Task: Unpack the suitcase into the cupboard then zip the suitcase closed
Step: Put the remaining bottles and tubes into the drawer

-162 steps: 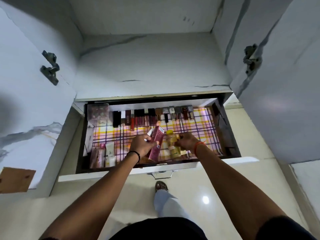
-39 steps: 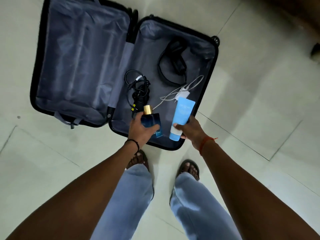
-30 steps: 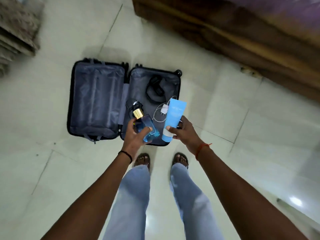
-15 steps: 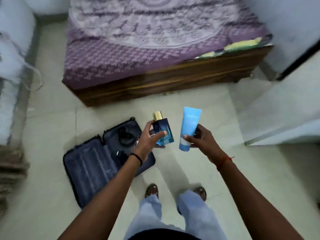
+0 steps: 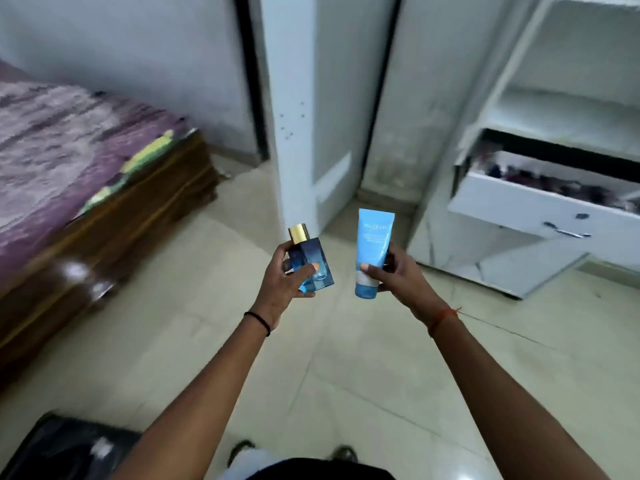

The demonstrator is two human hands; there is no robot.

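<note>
My left hand [image 5: 282, 285] grips a blue perfume bottle [image 5: 311, 263] with a gold cap, held upright in front of me. My right hand [image 5: 398, 275] holds a light blue tube [image 5: 372, 247], cap end down. The open suitcase [image 5: 62, 448] lies on the floor at the bottom left, only its dark edge showing. The white cupboard [image 5: 571, 109] stands at the right with its drawer [image 5: 540, 206] pulled out, blurred items inside.
A bed [image 5: 69, 140] with a purple cover on a wooden frame fills the left side. An open white cupboard door [image 5: 311, 98] stands ahead in the middle. Pale floor tiles stretch between me and the cupboard. My feet show at the bottom edge.
My view has swung from the suitcase and bed toward the cupboard. Both hands still carry the perfume bottle and the tube. The suitcase has slid to the bottom left corner.
</note>
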